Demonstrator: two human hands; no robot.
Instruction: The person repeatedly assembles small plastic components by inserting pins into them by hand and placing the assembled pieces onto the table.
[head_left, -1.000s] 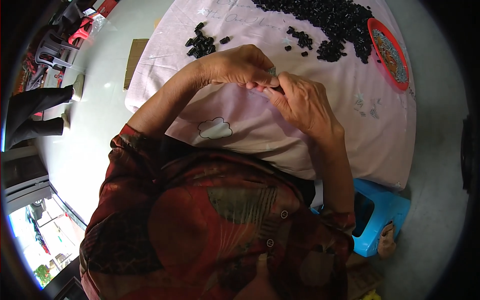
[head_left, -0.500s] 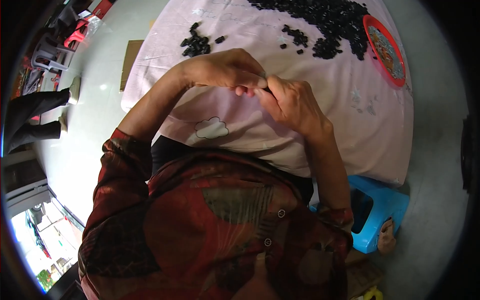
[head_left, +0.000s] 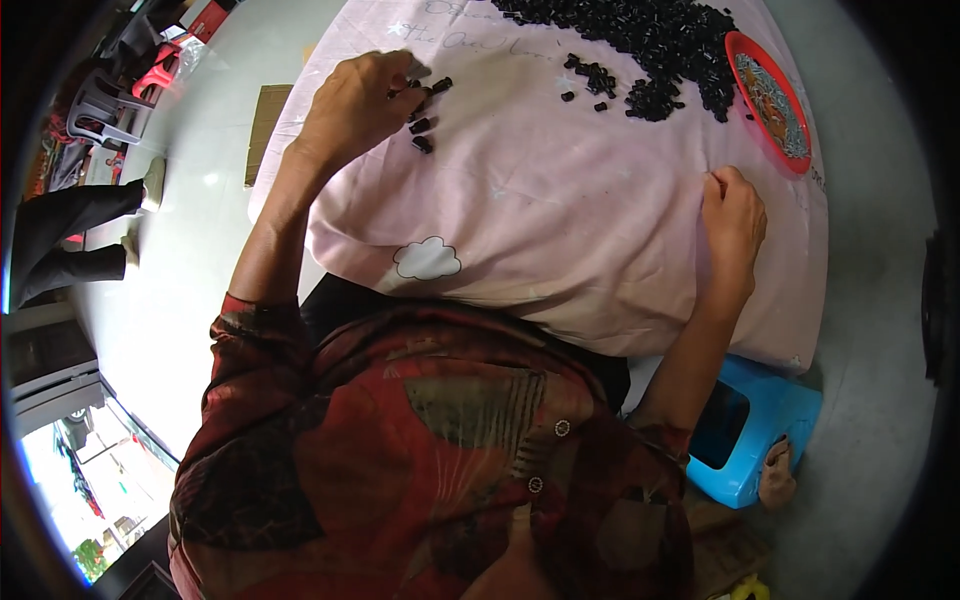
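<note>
At the far left of the table my left hand (head_left: 360, 108) reaches over a small group of black plastic pieces (head_left: 421, 126), covering most of it. Its fingers are bent, with thumb and fingertips a little apart among the pieces. Short and tube-like, several of them show beside the thumb. My right hand (head_left: 737, 222) is at the right side of the table, below a red tray (head_left: 734, 52). Its fingers are curled in and thumb and forefinger are pressed together; what they hold, if anything, is hidden. Small silvery metal parts (head_left: 768, 85) and some orange-brown ones lie in the tray.
A large heap of black pieces (head_left: 650, 50) spreads over the far right, with a smaller cluster (head_left: 595, 78) nearer. A pink cloth (head_left: 540, 220) covers the table. Beside my right arm is a blue plastic stool (head_left: 765, 420). Another person's legs (head_left: 75, 230) show at left.
My hands were together over the middle of the table and have parted. The left moved to the small group at far left, where pieces lie nearer me; the right moved right toward the tray.
</note>
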